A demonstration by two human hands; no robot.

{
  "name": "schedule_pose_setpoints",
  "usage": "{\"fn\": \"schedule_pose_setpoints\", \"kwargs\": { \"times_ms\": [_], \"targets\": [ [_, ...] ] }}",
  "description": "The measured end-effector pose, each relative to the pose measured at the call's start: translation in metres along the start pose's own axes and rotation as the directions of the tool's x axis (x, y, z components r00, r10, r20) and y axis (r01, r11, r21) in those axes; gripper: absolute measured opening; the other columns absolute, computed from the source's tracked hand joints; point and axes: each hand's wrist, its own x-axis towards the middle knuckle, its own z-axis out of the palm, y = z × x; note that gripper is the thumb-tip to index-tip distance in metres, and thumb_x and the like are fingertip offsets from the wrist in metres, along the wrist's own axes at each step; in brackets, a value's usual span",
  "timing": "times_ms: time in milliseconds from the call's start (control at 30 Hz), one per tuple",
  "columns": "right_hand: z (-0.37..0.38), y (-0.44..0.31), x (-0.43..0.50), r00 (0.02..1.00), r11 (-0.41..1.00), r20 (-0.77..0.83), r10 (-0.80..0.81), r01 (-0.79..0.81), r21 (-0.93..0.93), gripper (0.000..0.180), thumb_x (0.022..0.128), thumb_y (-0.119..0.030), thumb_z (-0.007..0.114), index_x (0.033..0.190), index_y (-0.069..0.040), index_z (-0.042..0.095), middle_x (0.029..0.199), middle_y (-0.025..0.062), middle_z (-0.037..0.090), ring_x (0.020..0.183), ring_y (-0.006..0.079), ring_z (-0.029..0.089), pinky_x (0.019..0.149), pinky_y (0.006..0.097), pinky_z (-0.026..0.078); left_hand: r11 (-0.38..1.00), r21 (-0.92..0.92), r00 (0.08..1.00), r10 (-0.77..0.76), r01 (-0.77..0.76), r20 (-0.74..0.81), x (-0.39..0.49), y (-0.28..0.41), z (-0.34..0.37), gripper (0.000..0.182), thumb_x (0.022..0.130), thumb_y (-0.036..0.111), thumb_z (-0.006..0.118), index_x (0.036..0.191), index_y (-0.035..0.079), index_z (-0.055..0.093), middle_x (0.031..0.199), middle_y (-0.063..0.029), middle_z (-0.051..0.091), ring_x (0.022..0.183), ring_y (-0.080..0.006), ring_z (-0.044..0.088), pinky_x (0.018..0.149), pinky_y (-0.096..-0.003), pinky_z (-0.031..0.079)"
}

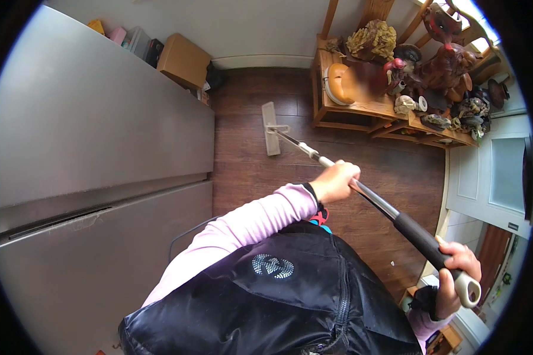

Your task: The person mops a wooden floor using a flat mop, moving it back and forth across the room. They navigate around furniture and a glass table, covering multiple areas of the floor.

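Note:
A flat mop lies across the view, its pale rectangular head (271, 129) resting on the dark wooden floor (257, 182). My left hand (336, 179) is closed around the metal pole (377, 199), partway up from the mop head. Near the top end, my right hand (457, 270) grips the dark foam handle (419, 242), just below its pale end cap with a hanging hole. Both of my forearms are in pink sleeves.
To the left stands a large grey refrigerator (102, 120), with a cardboard box (184, 60) behind it. A wooden bench (324, 113) holding carved figures and ornaments stands at the upper right. A white door (475, 177) with a glass pane is at the right.

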Motion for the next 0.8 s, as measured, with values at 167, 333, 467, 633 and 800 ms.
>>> {"fn": "schedule_pose_setpoints", "kwargs": {
  "times_ms": [167, 333, 467, 633, 800],
  "targets": [
    [0.053, 0.027, 0.047, 0.974, 0.977, 0.199, -0.104, 0.063, 0.202, 0.028, 0.07, -0.017, 0.076, 0.089, -0.002, 0.063, 0.101, 0.0213, 0.068, 0.094, 0.0337, 0.067, 0.083, 0.0405, 0.051, 0.985, 0.159, 0.994, -0.047, 0.062, -0.099, -0.005, -0.063, -0.057, 0.011, 0.069, 0.004, 0.063, 0.07, 0.005, 0.051, 0.068, -0.0158, 0.056, 0.069, -0.0375, 0.055, 0.061, -0.0437, 0.042],
    [0.138, 0.064, 0.088, 0.883, 0.923, 0.355, -0.307, 0.185, 0.338, 0.027, 0.069, -0.003, 0.075, 0.094, -0.001, 0.063, 0.107, 0.0184, 0.067, 0.098, 0.0308, 0.066, 0.083, 0.038, 0.051, 0.942, 0.277, 0.98, -0.163, 0.189, -0.113, -0.021, -0.139, -0.114, 0.01, 0.07, 0.004, 0.064, 0.07, 0.005, 0.054, 0.07, -0.0186, 0.059, 0.074, -0.0403, 0.058, 0.064, -0.0469, 0.044],
    [0.178, 0.075, 0.096, 0.898, 0.918, 0.325, -0.296, 0.174, 0.355, 0.024, 0.07, 0.004, 0.071, 0.092, -0.002, 0.062, 0.107, 0.0178, 0.066, 0.1, 0.0314, 0.066, 0.086, 0.0377, 0.051, 0.933, 0.27, 0.97, -0.216, 0.239, -0.115, -0.027, -0.171, -0.137, 0.01, 0.07, 0.003, 0.064, 0.072, 0.003, 0.054, 0.072, -0.0195, 0.059, 0.074, -0.0403, 0.058, 0.063, -0.0457, 0.044],
    [0.181, 0.071, 0.093, 0.944, 0.943, 0.212, -0.253, 0.192, 0.273, 0.023, 0.067, 0.005, 0.073, 0.086, -0.001, 0.063, 0.099, 0.0164, 0.069, 0.09, 0.0281, 0.069, 0.078, 0.0336, 0.054, 0.932, 0.313, 0.983, -0.172, 0.184, -0.067, -0.016, -0.18, -0.135, 0.011, 0.07, 0.004, 0.064, 0.072, 0.004, 0.053, 0.073, -0.0184, 0.06, 0.076, -0.0396, 0.057, 0.064, -0.0449, 0.043],
    [0.181, 0.074, 0.081, 0.96, 0.948, 0.139, -0.242, 0.203, 0.246, 0.023, 0.067, 0.004, 0.074, 0.087, -0.001, 0.062, 0.1, 0.017, 0.068, 0.091, 0.0294, 0.069, 0.078, 0.0338, 0.054, 0.949, 0.295, 0.994, -0.109, 0.112, -0.027, 0.004, -0.19, -0.122, 0.015, 0.071, 0.005, 0.064, 0.069, 0.005, 0.049, 0.07, -0.0148, 0.057, 0.072, -0.0331, 0.054, 0.064, -0.0396, 0.041]
  ]
}}
